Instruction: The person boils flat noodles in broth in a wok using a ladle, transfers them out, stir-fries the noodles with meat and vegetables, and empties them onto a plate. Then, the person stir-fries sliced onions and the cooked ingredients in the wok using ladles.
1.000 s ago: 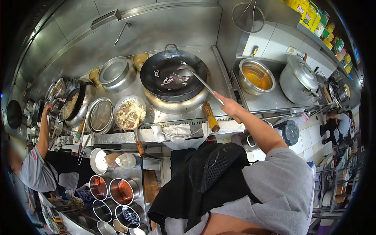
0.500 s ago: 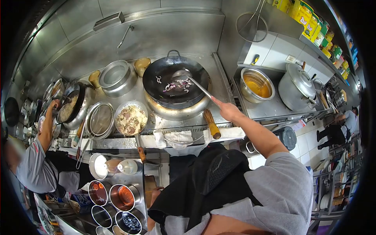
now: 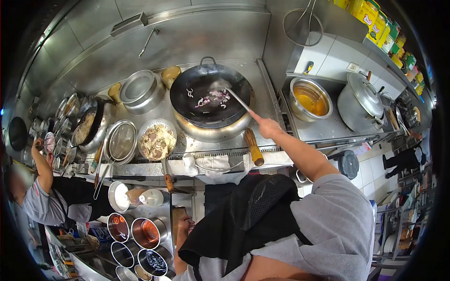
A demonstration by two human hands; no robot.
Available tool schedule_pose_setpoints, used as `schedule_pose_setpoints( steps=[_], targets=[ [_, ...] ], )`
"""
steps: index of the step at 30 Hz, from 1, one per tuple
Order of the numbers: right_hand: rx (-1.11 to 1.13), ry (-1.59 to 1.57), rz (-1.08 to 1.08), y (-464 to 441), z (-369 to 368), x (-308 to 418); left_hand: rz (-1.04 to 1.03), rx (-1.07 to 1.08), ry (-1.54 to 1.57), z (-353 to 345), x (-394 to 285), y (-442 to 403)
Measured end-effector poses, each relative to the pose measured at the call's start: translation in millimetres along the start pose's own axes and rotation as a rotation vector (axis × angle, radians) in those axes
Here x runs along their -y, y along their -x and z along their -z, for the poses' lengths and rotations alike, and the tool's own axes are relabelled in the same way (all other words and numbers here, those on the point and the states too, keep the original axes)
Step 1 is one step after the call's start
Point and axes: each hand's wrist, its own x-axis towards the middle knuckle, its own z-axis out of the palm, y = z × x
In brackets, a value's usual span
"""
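Note:
My right hand (image 3: 268,128) is wrapped round the handle of a long metal ladle (image 3: 238,99). The ladle's bowl, slightly blurred, is in a black wok (image 3: 192,110) beside chopped purple onion (image 3: 215,97) and a few pale strips. Low down by the black apron, my left hand (image 3: 184,225) hangs near the sauce pots; its fingers are too small and partly hidden to read. Left of the wok, a perforated strainer (image 3: 168,158) holds sliced meat and pale pieces. A bamboo brush (image 3: 253,147) lies at the stove's front edge.
A steel pot of amber liquid (image 3: 309,99) and a lidded pot (image 3: 361,100) stand at right. Several sauce pots (image 3: 149,233) sit low at left, with squeeze bottles (image 3: 152,198) nearby. Another person (image 3: 47,199) works at the far left, and one more (image 3: 410,157) is at far right.
My right hand and the ladle have shifted slightly. The person at left has moved a hand from the neighbouring wok to a pinkish bowl. My left hand shows a little more.

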Motion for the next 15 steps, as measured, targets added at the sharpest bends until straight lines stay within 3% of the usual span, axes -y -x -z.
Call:
schedule_pose_setpoints(
  steps=[8, 15],
  targets=[
    [0.007, -0.104, 0.048, 6, 11, -20, 0.082, -0.008, -0.071, -46, 29, 39],
    [0.023, -0.078, 0.151, -27, -6, -40, 0.071, -0.022, -0.051, -65, 12, 43]
  ],
)
